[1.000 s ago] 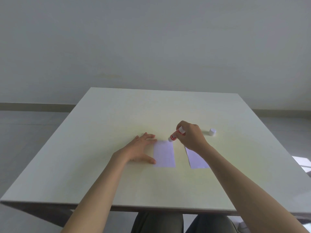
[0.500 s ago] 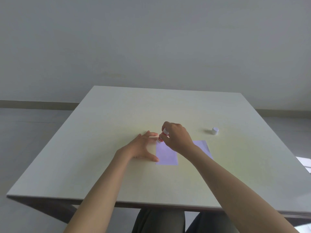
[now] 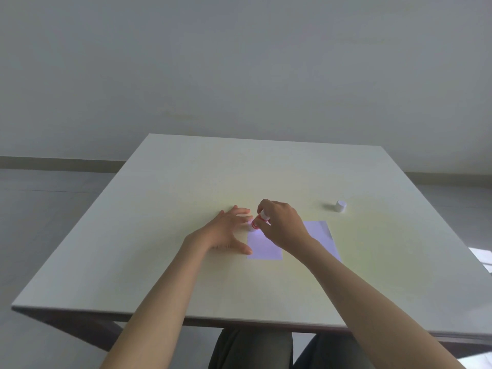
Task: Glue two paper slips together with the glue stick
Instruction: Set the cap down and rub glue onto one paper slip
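Observation:
Two pale paper slips lie side by side on the table [image 3: 186,182]. The left slip [image 3: 263,249] is pinned at its left edge by my left hand [image 3: 226,233], fingers spread flat. My right hand [image 3: 279,225] grips the red and white glue stick [image 3: 259,221], tilted with its tip down at the left slip's top left corner, close to my left fingertips. The right slip [image 3: 320,233] lies behind my right wrist, partly hidden by it.
The glue stick's white cap [image 3: 340,206] stands alone on the table to the right of the slips. My knees show under the table's near edge. A bare wall and floor lie beyond.
My right hand has carried the glue stick leftward, from above the gap between the slips to the left slip's top left corner. My left hand stays flat on that slip's edge.

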`<action>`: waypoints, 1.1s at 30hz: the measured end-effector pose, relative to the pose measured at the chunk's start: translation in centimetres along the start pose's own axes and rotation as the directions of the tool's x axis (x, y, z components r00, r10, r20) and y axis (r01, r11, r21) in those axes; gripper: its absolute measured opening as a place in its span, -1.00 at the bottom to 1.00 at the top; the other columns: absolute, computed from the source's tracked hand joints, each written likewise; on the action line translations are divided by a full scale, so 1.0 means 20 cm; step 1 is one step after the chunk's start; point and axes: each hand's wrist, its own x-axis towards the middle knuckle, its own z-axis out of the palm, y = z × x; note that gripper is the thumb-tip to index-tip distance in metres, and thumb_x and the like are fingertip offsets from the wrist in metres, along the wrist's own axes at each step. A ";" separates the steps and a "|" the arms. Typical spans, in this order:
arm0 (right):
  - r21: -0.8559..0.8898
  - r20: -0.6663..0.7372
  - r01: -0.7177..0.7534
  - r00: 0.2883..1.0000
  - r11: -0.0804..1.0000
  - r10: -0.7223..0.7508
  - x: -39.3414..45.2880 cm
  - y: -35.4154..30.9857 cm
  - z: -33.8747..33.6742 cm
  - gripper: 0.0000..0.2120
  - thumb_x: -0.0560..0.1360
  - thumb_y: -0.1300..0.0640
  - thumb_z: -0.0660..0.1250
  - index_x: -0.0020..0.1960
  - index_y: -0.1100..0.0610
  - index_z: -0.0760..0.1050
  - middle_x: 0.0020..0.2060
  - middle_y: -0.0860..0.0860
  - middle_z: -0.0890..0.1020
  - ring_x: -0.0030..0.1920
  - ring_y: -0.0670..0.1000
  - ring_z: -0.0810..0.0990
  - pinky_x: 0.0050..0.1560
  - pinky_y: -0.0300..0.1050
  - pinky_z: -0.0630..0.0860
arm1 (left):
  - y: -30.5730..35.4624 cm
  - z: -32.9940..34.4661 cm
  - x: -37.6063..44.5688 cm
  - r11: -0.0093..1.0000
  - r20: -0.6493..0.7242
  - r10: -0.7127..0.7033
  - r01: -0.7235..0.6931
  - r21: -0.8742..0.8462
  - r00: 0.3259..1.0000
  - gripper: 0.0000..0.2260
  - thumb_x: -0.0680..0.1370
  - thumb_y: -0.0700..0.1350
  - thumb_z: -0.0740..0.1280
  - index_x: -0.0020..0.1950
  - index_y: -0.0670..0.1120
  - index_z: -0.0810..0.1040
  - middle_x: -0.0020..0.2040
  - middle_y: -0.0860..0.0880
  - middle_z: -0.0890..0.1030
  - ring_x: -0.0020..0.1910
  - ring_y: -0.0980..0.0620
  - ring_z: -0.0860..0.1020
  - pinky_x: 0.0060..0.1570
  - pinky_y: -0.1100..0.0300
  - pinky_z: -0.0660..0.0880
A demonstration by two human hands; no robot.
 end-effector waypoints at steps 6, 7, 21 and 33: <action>0.045 -0.009 0.040 0.999 0.998 -0.040 -0.10 0.01 0.00 -0.91 0.46 0.16 0.31 -0.13 0.20 0.50 -0.23 0.02 0.64 -0.20 0.12 0.56 -0.21 -0.03 0.47 | 0.02 -0.01 0.00 1.000 0.006 -0.006 0.006 -0.010 1.000 -0.15 0.32 0.14 0.50 0.51 0.04 0.18 0.55 0.16 0.05 0.54 0.12 -0.15 0.51 0.01 -0.20; 0.058 -0.002 0.044 0.999 0.997 -0.044 -0.12 0.01 0.00 -0.91 0.46 0.17 0.31 -0.14 0.20 0.50 -0.23 0.01 0.64 -0.21 0.12 0.56 -0.21 -0.01 0.48 | 0.02 -0.01 -0.01 1.000 -0.003 0.005 -0.005 -0.006 1.000 -0.16 0.33 0.12 0.50 0.51 0.03 0.18 0.55 0.14 0.06 0.54 0.13 -0.13 0.50 0.03 -0.22; 0.167 0.051 0.012 0.998 0.986 -0.021 -0.20 0.03 -0.04 -0.90 0.44 0.18 0.36 -0.25 0.17 0.52 -0.50 -0.21 0.47 -0.44 -0.13 0.44 -0.44 -0.31 0.25 | 0.04 0.00 -0.01 1.000 -0.044 0.001 -0.002 -0.026 0.999 -0.15 0.30 0.13 0.52 0.50 0.02 0.21 0.55 0.13 0.10 0.54 0.13 -0.10 0.40 0.20 -0.15; 0.143 0.071 -0.147 0.988 0.979 0.138 -0.20 0.18 -0.17 -0.90 0.41 0.16 0.38 -0.20 0.20 0.54 -0.49 -0.02 0.57 -0.51 -0.13 0.39 -0.41 -0.22 0.31 | 0.05 -0.02 -0.03 1.000 -0.010 0.012 -0.012 -0.019 1.000 -0.16 0.33 0.08 0.52 0.51 -0.01 0.20 0.55 0.11 0.08 0.54 0.12 -0.12 0.48 0.06 -0.22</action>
